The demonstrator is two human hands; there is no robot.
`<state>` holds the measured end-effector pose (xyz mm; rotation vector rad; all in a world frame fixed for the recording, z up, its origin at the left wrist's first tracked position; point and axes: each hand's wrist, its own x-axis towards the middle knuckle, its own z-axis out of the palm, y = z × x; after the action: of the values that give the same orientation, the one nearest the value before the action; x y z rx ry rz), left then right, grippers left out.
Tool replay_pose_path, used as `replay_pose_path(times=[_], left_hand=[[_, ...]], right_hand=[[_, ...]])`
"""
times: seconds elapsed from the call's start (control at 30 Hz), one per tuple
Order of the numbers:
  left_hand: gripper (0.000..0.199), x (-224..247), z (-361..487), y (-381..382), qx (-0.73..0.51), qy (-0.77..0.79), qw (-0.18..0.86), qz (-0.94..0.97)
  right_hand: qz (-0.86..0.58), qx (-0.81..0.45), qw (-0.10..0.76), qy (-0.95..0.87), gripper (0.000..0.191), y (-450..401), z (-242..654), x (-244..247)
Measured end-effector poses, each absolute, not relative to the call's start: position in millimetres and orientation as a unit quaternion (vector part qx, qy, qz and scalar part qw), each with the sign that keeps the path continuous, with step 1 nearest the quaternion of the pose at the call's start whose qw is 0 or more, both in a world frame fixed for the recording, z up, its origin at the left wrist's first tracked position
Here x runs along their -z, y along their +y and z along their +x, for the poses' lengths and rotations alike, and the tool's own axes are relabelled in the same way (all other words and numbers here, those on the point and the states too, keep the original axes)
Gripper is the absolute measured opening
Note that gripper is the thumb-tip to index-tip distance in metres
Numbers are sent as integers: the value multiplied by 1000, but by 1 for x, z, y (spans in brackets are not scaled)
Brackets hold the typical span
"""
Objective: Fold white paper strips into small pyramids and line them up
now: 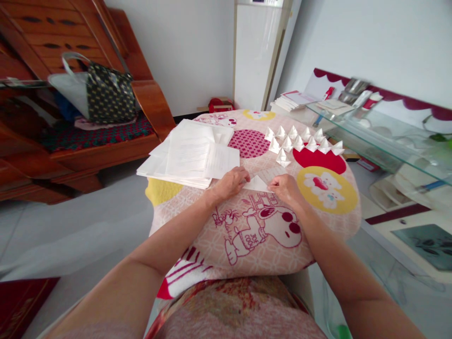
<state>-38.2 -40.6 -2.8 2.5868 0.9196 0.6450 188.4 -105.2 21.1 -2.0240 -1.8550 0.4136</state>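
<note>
Pinching the right corner of a folded paper (257, 183) at the frame's centre, the right fingers (276, 183) are clamped together; whether the left fingers (244, 173) pinch or merely press, I cannot tell. Uneven pulling could skew the creases over the soft-looking cloth (206, 235). Thin, flat sheets (189, 155) lie left of centre; crisp, peaked paper boats (283, 158) stand upper right of centre.

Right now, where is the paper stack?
In the head view, the stack lies on the left side of the cloth, beside and beyond the left hand.

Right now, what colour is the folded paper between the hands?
White folded paper, in the head view.
</note>
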Motion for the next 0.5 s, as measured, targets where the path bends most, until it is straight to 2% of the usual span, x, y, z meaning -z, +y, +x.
replay_pose_path(times=[0.23, 0.5], left_hand=[[34, -4, -39, -49, -177, 240, 167, 940], [43, -12, -34, -63, -53, 238, 20, 970]], right_hand=[[-726, -122, 189, -649, 9, -104, 194, -17], [-733, -130, 183, -643, 10, -105, 196, -18]])
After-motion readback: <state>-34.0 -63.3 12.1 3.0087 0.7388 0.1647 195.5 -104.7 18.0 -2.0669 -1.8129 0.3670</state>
